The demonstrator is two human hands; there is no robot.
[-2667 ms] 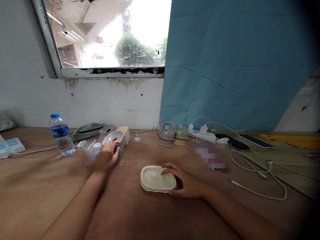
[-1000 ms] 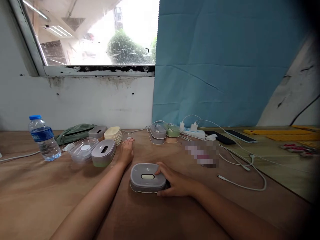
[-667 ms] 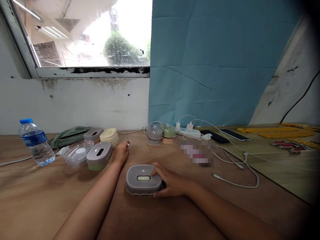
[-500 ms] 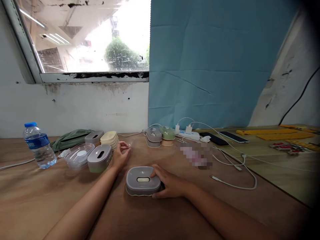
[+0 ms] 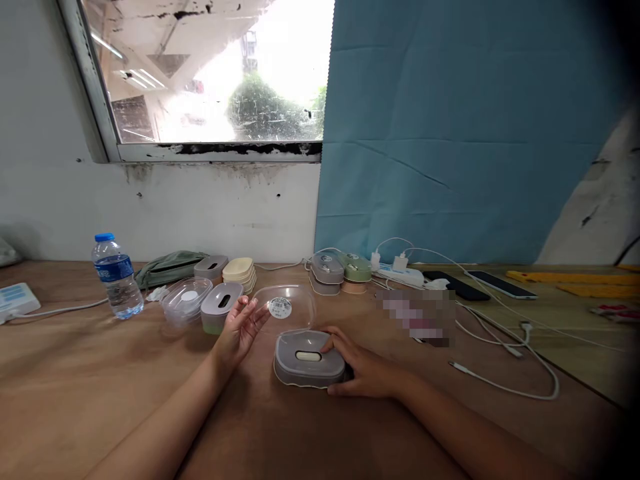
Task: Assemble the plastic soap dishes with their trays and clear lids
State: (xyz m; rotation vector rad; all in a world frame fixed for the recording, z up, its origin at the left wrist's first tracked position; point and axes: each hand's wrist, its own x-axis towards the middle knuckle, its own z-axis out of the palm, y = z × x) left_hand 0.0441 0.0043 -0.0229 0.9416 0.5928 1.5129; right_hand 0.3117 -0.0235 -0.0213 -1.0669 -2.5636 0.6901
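My left hand (image 5: 241, 327) pinches the left edge of a clear plastic cover (image 5: 300, 312), which bears a round white label with printing. The cover stands tilted just behind a grey oval box (image 5: 310, 370), its lower edge close to the box's back rim; I cannot tell if they touch. In the box's lid is a slot filled by a cream-coloured piece (image 5: 309, 357). My right hand (image 5: 357, 367) grips the box's right side, thumb low and fingers on top. Left of my left hand are a grey-topped box with a green base (image 5: 213, 319) and stacked cream pieces (image 5: 239, 270).
Clear plastic containers (image 5: 183, 303), a water bottle (image 5: 117, 277) and a green pouch (image 5: 170, 268) stand at the left. Farther back are a stacked grey box (image 5: 326, 270) and a green box (image 5: 356, 268). White cables (image 5: 505, 393), a power strip (image 5: 400, 272) and phones (image 5: 500, 285) lie at the right.
My left hand has come nearer, bringing the clear cover up behind the grey box. My right hand keeps its grip on the box. The whole view has shifted to the left.
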